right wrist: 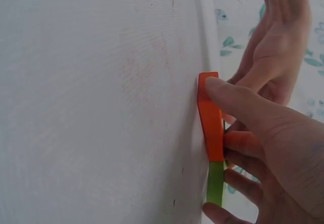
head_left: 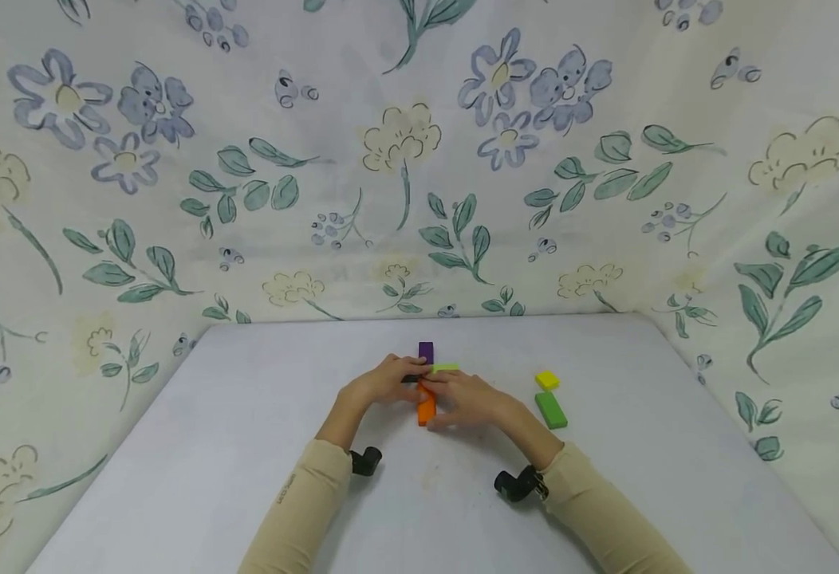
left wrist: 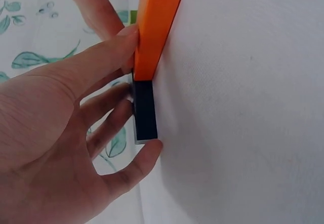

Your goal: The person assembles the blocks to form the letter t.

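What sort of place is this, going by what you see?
Probably an indoor recording setup: a white tabletop, a floral-patterned cloth behind and beside it, and black wrist cameras.

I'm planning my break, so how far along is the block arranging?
The purple block, black block and light green block look placed, grouped near the far end of the orange block. In hand: the left hand and right hand touch the orange block, perhaps aligning it. Probably left: the yellow block and darker green block, lying apart.
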Tool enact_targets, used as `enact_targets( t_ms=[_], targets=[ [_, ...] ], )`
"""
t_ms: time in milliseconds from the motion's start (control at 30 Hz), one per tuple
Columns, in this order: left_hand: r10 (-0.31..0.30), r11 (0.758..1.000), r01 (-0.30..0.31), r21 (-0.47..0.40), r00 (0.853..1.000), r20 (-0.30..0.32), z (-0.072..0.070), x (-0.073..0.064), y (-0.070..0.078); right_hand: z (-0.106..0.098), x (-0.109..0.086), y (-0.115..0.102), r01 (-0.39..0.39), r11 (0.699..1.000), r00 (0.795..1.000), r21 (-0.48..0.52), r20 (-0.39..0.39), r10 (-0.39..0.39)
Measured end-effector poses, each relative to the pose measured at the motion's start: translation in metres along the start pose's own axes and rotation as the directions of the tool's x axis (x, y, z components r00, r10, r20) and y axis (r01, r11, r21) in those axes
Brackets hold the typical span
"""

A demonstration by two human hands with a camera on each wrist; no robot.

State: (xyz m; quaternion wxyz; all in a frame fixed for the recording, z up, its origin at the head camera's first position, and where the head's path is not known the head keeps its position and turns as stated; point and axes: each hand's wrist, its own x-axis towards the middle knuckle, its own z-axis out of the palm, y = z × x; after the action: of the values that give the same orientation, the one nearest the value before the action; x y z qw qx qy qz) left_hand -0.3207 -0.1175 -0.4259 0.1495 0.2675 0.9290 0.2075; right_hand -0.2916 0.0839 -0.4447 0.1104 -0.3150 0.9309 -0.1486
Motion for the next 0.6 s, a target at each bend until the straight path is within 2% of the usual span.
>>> enact_targets(
  t_ms=[600],
  targets=[
    [0.006, 1.000, -0.006, -0.024, 1.000, 0.001, 0.0023, -0.0016, -0.0053, 0.0046, 0.0031, -0.0003, -0.019, 1.000, 1.000, 0.006, -0.021, 0.019]
  ],
)
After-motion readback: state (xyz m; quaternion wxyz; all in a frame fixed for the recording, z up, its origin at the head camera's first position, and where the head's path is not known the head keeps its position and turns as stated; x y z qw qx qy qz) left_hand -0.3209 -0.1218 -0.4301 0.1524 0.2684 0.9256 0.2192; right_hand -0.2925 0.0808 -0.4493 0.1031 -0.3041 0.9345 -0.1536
